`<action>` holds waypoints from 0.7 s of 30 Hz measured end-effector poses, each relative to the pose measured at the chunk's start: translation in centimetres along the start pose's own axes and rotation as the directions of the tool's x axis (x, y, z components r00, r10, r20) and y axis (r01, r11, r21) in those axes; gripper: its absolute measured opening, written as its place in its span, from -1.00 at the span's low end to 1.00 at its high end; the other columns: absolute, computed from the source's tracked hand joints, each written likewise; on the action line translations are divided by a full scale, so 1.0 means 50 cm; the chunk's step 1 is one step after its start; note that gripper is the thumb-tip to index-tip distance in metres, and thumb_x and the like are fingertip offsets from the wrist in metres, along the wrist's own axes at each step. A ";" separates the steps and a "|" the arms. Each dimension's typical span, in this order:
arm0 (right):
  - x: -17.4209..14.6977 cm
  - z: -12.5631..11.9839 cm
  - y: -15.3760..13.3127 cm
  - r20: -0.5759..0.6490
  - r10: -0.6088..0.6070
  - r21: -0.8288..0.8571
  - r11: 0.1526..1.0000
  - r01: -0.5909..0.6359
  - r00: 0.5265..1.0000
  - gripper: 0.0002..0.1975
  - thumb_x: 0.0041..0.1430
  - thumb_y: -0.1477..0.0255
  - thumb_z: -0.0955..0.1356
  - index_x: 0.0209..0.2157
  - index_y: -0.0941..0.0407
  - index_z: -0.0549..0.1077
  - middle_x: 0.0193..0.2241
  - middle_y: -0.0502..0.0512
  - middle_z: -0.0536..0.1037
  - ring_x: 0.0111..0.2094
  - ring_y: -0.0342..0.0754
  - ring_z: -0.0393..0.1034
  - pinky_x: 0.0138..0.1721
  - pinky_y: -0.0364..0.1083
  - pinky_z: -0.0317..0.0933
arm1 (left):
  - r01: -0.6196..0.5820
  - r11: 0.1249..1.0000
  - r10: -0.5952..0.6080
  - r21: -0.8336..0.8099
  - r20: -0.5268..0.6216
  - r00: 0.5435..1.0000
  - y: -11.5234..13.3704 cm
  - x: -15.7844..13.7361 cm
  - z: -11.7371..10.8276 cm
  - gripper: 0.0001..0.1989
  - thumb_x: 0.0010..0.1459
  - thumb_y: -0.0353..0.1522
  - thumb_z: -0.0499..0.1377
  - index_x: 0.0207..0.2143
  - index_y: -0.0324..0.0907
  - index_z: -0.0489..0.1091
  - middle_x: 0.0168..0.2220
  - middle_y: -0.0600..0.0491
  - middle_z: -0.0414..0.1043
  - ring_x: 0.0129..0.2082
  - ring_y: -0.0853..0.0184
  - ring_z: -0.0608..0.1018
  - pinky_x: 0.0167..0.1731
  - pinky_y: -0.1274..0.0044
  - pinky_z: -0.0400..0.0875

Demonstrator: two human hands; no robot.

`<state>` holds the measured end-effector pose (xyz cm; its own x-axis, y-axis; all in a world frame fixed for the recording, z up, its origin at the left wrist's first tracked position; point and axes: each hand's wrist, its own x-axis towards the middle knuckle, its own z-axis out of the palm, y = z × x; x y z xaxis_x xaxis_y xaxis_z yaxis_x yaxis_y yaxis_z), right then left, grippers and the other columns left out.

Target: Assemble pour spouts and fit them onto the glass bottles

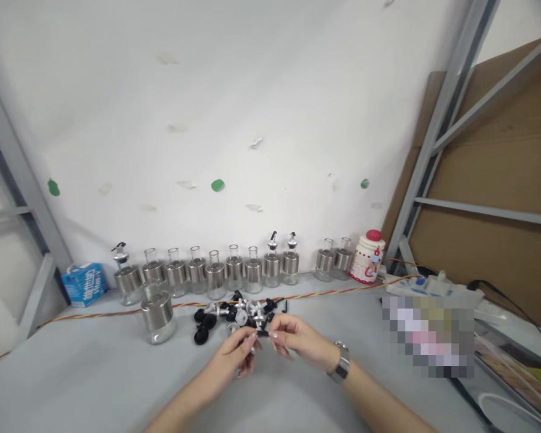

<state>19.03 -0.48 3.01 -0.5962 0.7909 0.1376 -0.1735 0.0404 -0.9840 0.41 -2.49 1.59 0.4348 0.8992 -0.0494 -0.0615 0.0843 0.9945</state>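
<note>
A blue carton (84, 285) sits at the far left of the grey tabletop (94, 379), beside a metal post (22, 159). A twisted red-and-yellow wire (324, 293) runs left to right across the table. Toward the far right stands a white jar (364, 264) with a red lid (374, 236). Green patches (217, 185) dot the white wall (288, 96) behind. Brown cardboard (496, 162) stands behind the right-hand frame (433, 126), and nearer, a pixelated item (428, 337) lies on the right.

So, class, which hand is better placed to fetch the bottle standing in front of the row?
Probably the left hand: the bottle stands to its left, while the right hand is farther across. Both hands meet at a small black-tipped piece.
</note>
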 end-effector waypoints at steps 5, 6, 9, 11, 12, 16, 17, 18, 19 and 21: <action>-0.004 -0.008 -0.002 0.105 0.031 -0.044 0.999 -0.027 0.994 -0.70 -0.05 0.21 0.36 -0.51 0.17 0.28 -0.65 -0.11 0.31 -0.69 -0.31 0.06 -0.68 -0.27 -0.07 | 0.077 0.994 -0.079 -0.080 -0.023 0.997 -0.007 -0.008 0.003 -0.60 -0.05 -0.01 0.05 -0.38 -0.15 0.34 -0.57 0.14 0.26 -0.70 0.51 0.21 -0.69 0.65 -0.02; -0.004 -0.008 -0.002 0.119 0.041 -0.046 0.998 -0.036 0.992 -0.68 -0.07 0.20 0.36 -0.51 0.17 0.28 -0.65 -0.12 0.30 -0.69 -0.31 0.06 -0.68 -0.27 -0.08 | 0.081 0.995 -0.083 -0.065 -0.029 0.996 -0.004 -0.010 0.004 -0.59 -0.05 0.00 0.04 -0.38 -0.15 0.34 -0.56 0.14 0.26 -0.70 0.50 0.21 -0.68 0.65 -0.02; -0.004 -0.004 -0.004 0.142 0.061 -0.051 0.997 -0.054 0.988 -0.66 -0.08 0.16 0.36 -0.51 0.16 0.26 -0.68 -0.15 0.25 -0.70 -0.31 0.02 -0.68 -0.27 -0.10 | 0.091 0.996 -0.091 0.016 -0.015 0.996 0.014 -0.021 0.011 -0.60 0.00 -0.02 0.01 -0.36 -0.16 0.33 -0.58 0.16 0.20 -0.67 0.50 0.20 -0.66 0.65 -0.01; -0.004 0.001 -0.006 0.138 0.065 -0.070 0.996 -0.056 0.988 -0.66 -0.06 0.15 0.34 -0.51 0.16 0.25 -0.67 -0.15 0.24 -0.70 -0.32 -0.01 -0.68 -0.26 -0.14 | 0.081 0.994 -0.083 0.075 0.020 0.996 0.029 -0.033 0.016 -0.62 0.05 -0.06 -0.02 -0.34 -0.16 0.32 -0.54 0.16 0.18 -0.63 0.50 0.20 -0.63 0.65 0.02; -0.005 0.002 -0.006 0.132 0.066 -0.085 0.995 -0.055 0.989 -0.65 -0.05 0.15 0.34 -0.50 0.16 0.25 -0.66 -0.14 0.24 -0.70 -0.32 -0.02 -0.67 -0.26 -0.15 | 0.072 0.992 -0.076 0.104 0.038 0.996 0.036 -0.038 0.018 -0.63 0.08 -0.07 -0.04 -0.32 -0.16 0.32 -0.52 0.15 0.18 -0.61 0.50 0.21 -0.61 0.65 0.04; -0.005 0.001 -0.003 0.129 0.075 -0.151 0.987 -0.055 0.989 -0.63 -0.02 0.13 0.30 -0.49 0.18 0.26 -0.65 -0.11 0.26 -0.66 -0.31 -0.01 -0.65 -0.26 -0.16 | -0.026 0.967 -0.007 0.252 0.127 0.992 0.050 -0.049 0.024 -0.69 0.10 -0.13 -0.03 -0.31 -0.16 0.30 -0.51 0.17 0.13 -0.56 0.48 0.20 -0.53 0.64 0.11; -0.005 0.000 -0.002 0.135 0.077 -0.159 0.986 -0.055 0.988 -0.63 -0.01 0.13 0.30 -0.49 0.18 0.26 -0.65 -0.11 0.25 -0.66 -0.30 -0.01 -0.64 -0.26 -0.16 | -0.049 0.956 0.006 0.288 0.147 0.989 0.051 -0.049 0.024 -0.70 0.10 -0.14 -0.01 -0.30 -0.16 0.29 -0.50 0.17 0.14 -0.54 0.48 0.21 -0.51 0.63 0.13; -0.005 -0.001 -0.001 0.141 0.076 -0.163 0.985 -0.052 0.987 -0.64 0.00 0.13 0.30 -0.49 0.18 0.26 -0.66 -0.12 0.25 -0.66 -0.30 -0.01 -0.64 -0.26 -0.16 | -0.069 0.945 0.018 0.321 0.159 0.987 0.051 -0.049 0.024 -0.71 0.09 -0.14 0.00 -0.28 -0.16 0.29 -0.46 0.16 0.17 -0.52 0.47 0.22 -0.49 0.63 0.15; -0.005 -0.001 -0.001 0.147 0.072 -0.162 0.986 -0.048 0.986 -0.64 0.00 0.14 0.30 -0.49 0.19 0.27 -0.67 -0.12 0.25 -0.66 -0.30 -0.01 -0.64 -0.26 -0.15 | -0.085 0.932 0.028 0.352 0.164 0.986 0.051 -0.048 0.024 -0.72 0.09 -0.15 0.01 -0.26 -0.15 0.29 -0.42 0.15 0.20 -0.47 0.45 0.24 -0.45 0.62 0.17; -0.005 -0.001 0.000 0.151 0.062 -0.145 0.989 -0.040 0.987 -0.64 0.00 0.14 0.31 -0.49 0.19 0.27 -0.66 -0.11 0.27 -0.67 -0.31 -0.03 -0.64 -0.26 -0.16 | -0.114 0.905 0.055 0.410 0.152 0.987 0.051 -0.045 0.024 -0.72 0.09 -0.17 0.01 -0.25 -0.15 0.30 -0.32 0.11 0.26 -0.36 0.40 0.29 -0.34 0.59 0.20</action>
<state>19.21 -0.66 3.00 -0.7174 0.6907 0.0914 -0.0336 0.0968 -0.9947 0.35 -4.81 4.36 0.5625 0.8265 0.0202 0.2629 -0.2020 0.9435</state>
